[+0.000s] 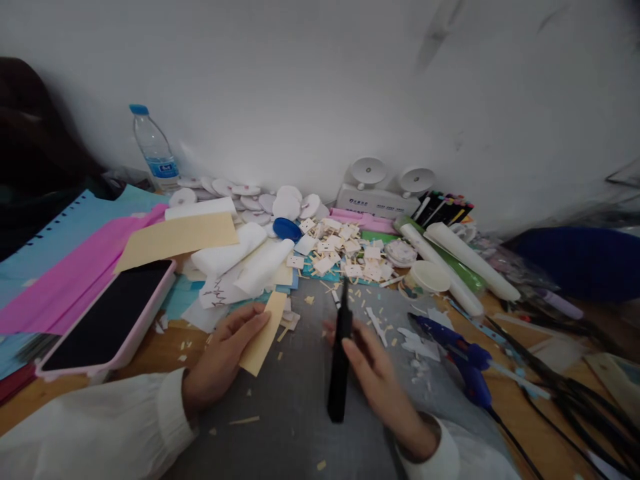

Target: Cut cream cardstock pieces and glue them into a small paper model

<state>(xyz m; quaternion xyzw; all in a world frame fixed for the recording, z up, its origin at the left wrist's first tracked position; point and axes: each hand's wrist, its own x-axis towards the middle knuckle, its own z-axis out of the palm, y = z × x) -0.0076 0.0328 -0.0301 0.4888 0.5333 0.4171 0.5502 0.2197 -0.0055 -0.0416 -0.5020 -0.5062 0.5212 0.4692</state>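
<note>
My left hand (227,350) pinches a tan strip of card (265,333) between thumb and fingers, tilted above the grey mat (295,407). Closed around a black utility knife (340,367), my right hand (377,373) holds it upright, its narrow dark end pointing away from me. The knife and the strip are apart. Just beyond them is a pile of small white card pieces (350,247) with drawn faces and tan sticks. Cut paper scraps (376,325) lie near my right hand.
On the left lie a phone (107,317), a larger tan sheet (175,240) and pink paper (75,283); a water bottle (155,150) stands behind. At right are a blue glue gun (457,353), large scissors (565,393), a paper cup (425,279) and white rolls (473,261).
</note>
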